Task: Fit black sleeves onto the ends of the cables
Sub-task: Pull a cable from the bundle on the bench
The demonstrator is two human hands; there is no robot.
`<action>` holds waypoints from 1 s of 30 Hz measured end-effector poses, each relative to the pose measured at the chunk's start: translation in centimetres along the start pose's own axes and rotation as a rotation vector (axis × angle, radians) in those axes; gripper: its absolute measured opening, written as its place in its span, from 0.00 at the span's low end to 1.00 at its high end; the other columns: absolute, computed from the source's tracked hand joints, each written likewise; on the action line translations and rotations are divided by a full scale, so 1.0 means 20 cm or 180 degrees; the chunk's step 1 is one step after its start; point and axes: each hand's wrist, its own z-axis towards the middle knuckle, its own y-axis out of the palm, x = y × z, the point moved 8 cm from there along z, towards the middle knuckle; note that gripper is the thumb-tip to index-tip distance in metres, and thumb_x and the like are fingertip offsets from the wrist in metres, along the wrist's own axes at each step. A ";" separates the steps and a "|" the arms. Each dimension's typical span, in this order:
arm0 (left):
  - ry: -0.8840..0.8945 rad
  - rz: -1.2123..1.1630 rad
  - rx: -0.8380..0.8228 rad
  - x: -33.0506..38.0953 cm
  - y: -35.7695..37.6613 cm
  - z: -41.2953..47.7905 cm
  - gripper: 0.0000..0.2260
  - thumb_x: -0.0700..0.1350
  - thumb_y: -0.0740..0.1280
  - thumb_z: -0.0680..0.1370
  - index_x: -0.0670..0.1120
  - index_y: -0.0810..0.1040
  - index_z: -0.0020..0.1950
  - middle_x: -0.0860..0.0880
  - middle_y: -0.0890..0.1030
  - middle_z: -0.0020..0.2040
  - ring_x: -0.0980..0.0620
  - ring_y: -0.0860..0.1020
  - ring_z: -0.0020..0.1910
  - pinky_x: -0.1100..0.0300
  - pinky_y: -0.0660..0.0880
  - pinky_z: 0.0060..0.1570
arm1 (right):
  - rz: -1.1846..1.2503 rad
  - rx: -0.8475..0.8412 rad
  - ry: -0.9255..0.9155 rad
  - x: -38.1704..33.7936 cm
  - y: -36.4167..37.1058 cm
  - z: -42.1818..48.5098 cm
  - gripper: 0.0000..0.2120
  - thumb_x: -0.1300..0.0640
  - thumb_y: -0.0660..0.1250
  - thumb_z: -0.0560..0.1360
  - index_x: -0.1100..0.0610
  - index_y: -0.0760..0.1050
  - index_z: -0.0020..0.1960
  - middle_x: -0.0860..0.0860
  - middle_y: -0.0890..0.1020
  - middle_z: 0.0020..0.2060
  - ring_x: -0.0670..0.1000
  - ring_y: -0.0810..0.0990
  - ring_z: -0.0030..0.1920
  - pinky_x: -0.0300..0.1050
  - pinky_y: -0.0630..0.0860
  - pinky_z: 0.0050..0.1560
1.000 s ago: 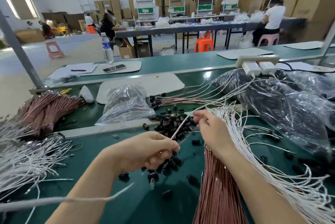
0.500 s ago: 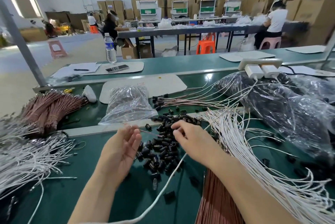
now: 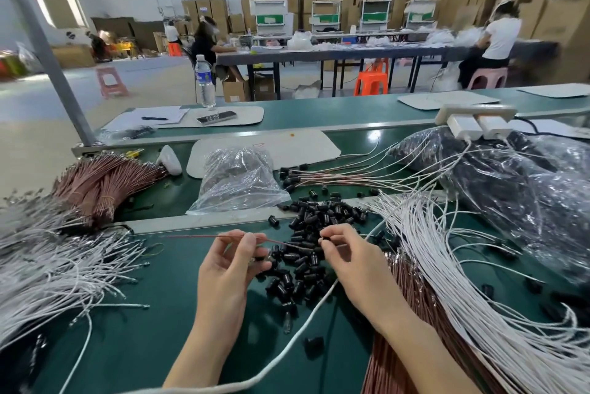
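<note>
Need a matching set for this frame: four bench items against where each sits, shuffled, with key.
Things:
1 water bottle
2 black sleeves
3 power strip
4 thin red cable

Places:
A pinched in the left hand
B loose pile, bench centre
C beside the papers
D right side, above the dark bag

Pairs: 1-C, 2-B, 3-D, 4-A

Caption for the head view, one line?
Left hand pinches a thin red cable; right hand pinches a black sleeve above the loose sleeve pile.
</note>
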 end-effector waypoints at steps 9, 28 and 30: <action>0.0069 0.0195 -0.0208 0.02 0.01 0.00 0.04 0.51 0.75 0.69 0.55 0.82 0.42 0.44 0.85 0.46 0.54 0.80 0.38 0.61 0.79 0.36 | 0.0460 -0.0132 0.0152 0.07 0.01 -0.02 0.18 0.60 0.66 0.82 0.39 0.77 0.65 0.31 0.80 0.54 0.37 0.80 0.57 0.27 0.74 0.56; 0.0054 0.0460 -0.0386 -0.03 0.00 0.01 0.03 0.49 0.75 0.72 0.55 0.83 0.44 0.42 0.85 0.48 0.51 0.79 0.39 0.60 0.78 0.37 | 0.0787 -0.0176 0.0052 0.04 0.05 -0.02 0.16 0.59 0.69 0.80 0.38 0.81 0.57 0.34 0.82 0.53 0.39 0.82 0.52 0.30 0.76 0.54; 0.0054 0.0452 -0.0428 -0.03 0.01 0.01 0.03 0.47 0.73 0.74 0.55 0.83 0.45 0.42 0.85 0.49 0.51 0.79 0.39 0.60 0.78 0.37 | 0.0966 -0.0170 0.0150 0.05 0.05 -0.01 0.16 0.60 0.70 0.79 0.39 0.80 0.58 0.34 0.83 0.52 0.38 0.82 0.52 0.30 0.76 0.53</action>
